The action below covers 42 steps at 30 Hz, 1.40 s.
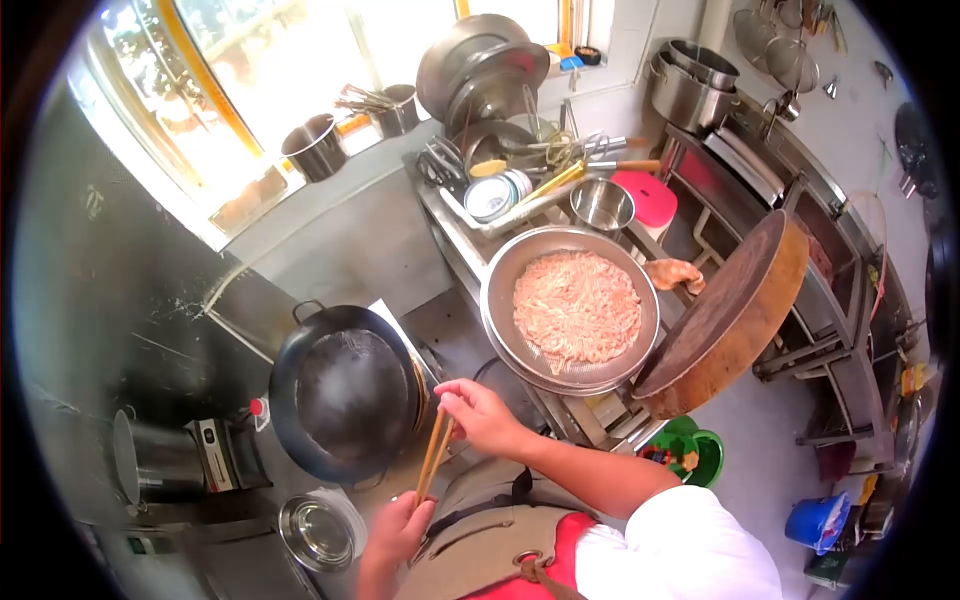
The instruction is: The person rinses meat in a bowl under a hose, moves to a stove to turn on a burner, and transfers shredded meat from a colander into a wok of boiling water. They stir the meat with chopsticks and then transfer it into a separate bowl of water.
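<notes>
A pair of wooden chopsticks (434,455) slants between my two hands. My left hand (402,525) is closed round their lower end, while my right hand (480,415) pinches the upper end beside the wok's rim. Steam rises from dark liquid in the black wok (290,400), to the left of my hands. Beyond my right hand, a metal strainer bowl (500,300) on the steel counter holds pale pink shredded meat (578,308).
A thick round chopping board (740,320) leans right of the strainer. An empty steel pot (602,204) and a red lid (645,197) stand behind it. A steel bowl (317,532) lies below the wok; a tall pot (150,455) stands far left. Green basins (706,458) are on the floor.
</notes>
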Motion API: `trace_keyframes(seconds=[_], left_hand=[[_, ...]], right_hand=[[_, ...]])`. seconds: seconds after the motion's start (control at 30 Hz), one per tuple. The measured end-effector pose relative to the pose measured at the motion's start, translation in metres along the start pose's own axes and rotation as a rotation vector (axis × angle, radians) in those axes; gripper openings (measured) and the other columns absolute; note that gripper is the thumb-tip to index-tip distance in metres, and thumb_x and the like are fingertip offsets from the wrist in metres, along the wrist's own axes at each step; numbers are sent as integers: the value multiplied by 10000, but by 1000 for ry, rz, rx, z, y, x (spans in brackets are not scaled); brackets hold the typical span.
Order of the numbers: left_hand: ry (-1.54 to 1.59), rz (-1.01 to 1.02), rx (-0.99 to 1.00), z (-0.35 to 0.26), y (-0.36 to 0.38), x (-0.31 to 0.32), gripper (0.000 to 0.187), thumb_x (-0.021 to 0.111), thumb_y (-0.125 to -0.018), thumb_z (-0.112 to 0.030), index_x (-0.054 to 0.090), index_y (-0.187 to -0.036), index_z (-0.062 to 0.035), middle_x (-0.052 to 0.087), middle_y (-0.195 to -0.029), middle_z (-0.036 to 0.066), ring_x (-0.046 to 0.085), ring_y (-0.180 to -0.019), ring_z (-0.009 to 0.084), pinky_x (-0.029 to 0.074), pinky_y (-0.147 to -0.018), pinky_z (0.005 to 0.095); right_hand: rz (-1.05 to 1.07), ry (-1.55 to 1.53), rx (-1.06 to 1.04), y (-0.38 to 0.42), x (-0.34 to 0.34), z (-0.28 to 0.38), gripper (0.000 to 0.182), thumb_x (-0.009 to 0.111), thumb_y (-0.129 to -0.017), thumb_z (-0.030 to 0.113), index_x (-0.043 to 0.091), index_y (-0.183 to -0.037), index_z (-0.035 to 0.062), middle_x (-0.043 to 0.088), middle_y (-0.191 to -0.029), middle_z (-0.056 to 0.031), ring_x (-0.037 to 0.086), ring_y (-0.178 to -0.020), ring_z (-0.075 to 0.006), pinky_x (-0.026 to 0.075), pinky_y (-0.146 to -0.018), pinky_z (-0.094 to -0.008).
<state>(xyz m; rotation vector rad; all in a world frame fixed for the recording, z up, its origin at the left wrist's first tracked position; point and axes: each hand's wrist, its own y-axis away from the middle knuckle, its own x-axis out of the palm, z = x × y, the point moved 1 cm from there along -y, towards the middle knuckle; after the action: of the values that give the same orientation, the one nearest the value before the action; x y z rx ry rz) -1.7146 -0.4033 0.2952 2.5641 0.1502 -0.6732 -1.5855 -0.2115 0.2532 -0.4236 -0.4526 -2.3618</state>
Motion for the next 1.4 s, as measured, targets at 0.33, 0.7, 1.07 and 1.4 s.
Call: trace_keyframes(seconds=[0.33, 0.7, 1.07, 1.4], left_hand=[[-134, 187, -95, -49, -40, 19, 262, 572, -898, -282, 613, -926, -24, 612, -736, 147, 568, -657, 232, 460, -637, 353], [80, 148, 30, -31, -54, 20, 349, 505, -942, -317, 597, -878, 14, 592, -698, 120, 543, -664, 192, 452, -644, 353], [547, 149, 205, 3, -75, -6, 143, 547, -884, -160, 609, -866, -32, 576, -745, 23, 554, -655, 117, 436, -559, 245], [1211, 414, -126, -11, -121, 18, 213, 451, -963, -264, 555, -978, -78, 606, -906, 50, 602, -835, 178, 500, -695, 336]], right_hand=[[98, 321, 14, -10, -36, 6, 326, 447, -974, 259, 539, -1098, -28, 619, -810, -73, 558, -559, -97, 457, -510, -232], [61, 435, 8, -4, -30, 7, 469, 473, -948, 288, 457, -1253, -68, 645, -891, -175, 631, -743, -210, 498, -701, -316], [471, 892, -840, 31, 54, 20, 511, 662, -644, 43, 531, -1135, -12, 528, -1170, -208, 514, -1101, -372, 427, -923, -444], [-22, 1252, -918, 43, 53, 12, 596, 727, -682, 293, 532, -1176, 21, 480, -1245, -257, 485, -1135, -412, 366, -968, -524]])
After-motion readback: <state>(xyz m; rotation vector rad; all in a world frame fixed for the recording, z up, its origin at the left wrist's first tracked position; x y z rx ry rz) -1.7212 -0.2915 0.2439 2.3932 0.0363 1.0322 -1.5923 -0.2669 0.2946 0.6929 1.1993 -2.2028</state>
